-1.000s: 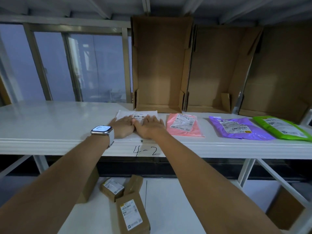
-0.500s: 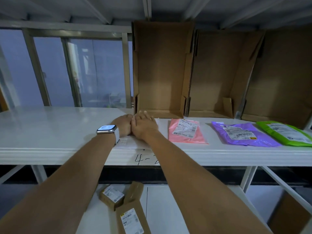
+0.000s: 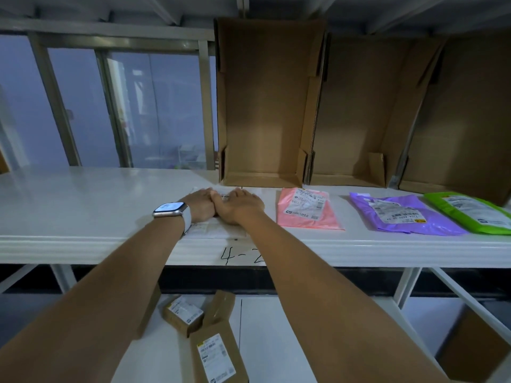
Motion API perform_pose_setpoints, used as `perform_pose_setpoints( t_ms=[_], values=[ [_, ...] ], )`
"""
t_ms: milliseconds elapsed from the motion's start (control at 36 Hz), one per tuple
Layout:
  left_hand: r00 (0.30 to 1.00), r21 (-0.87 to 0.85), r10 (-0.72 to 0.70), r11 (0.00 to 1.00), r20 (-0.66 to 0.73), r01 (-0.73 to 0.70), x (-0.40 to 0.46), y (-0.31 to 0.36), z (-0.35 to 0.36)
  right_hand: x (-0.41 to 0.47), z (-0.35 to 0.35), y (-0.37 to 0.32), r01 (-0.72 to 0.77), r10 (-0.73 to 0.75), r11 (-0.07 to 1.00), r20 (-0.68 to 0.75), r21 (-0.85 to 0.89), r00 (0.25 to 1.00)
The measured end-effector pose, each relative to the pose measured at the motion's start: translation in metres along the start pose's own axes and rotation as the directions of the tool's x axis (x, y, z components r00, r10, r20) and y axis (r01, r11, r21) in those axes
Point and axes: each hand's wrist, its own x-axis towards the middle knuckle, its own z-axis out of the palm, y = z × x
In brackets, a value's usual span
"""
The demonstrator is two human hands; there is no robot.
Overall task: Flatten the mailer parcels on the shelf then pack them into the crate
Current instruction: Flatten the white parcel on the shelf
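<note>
- Windows with grey frames point(image 3: 116, 106) fill the back wall on the left, and a white shelf point(image 3: 69, 205) marked "4-2" on its front lip carries the work.
- Left hand point(image 3: 200, 204), a smartwatch point(image 3: 171, 210) on its wrist, lies palm down, fingers flat and not gripping, on the white mailer point(image 3: 218, 229).
- Right hand point(image 3: 239, 207) touches it thumb to thumb, likewise flat and unclenched; both press the mailer against the shelf, likely to squeeze air out and flatten it.
- Pink mailer point(image 3: 307, 210) lies just beside, label up.
- Purple mailer point(image 3: 401, 215) and green mailer point(image 3: 470, 214) follow, the green one's edge overlapping the purple.
- Open cardboard boxes point(image 3: 268, 106) stand on end behind them, perhaps for packing; I cannot tell which is the crate.
- Small brown parcels point(image 3: 199, 327) lie on the lower shelf.
</note>
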Motion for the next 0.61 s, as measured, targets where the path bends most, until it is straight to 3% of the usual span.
perform_pose_setpoints(
  t_ms=[139, 361, 500, 611],
  values=[
    [1.0, -0.004, -0.018, 1.0, -0.025, 0.018, 0.002, 0.002, 0.002, -0.004, -0.001, 0.0, -0.074, 0.074, 0.997, 0.009, -0.009, 0.997],
    [0.999, 0.056, -0.037, 0.998, -0.032, 0.038, -0.006, 0.001, 0.003, -0.003, 0.0, 0.002, -0.066, 0.066, 0.998, -0.01, 0.011, 0.998],
    [0.997, 0.078, -0.052, 0.996, 0.056, 0.048, -0.025, -0.001, 0.006, -0.003, 0.0, 0.003, -0.065, 0.065, 0.998, -0.007, 0.012, 0.998],
    [0.995, 0.013, -0.05, 0.999, 0.09, 0.049, -0.045, 0.001, 0.005, -0.013, -0.005, -0.004, -0.052, 0.03, 0.989, -0.152, -0.14, 0.988]
  ],
)
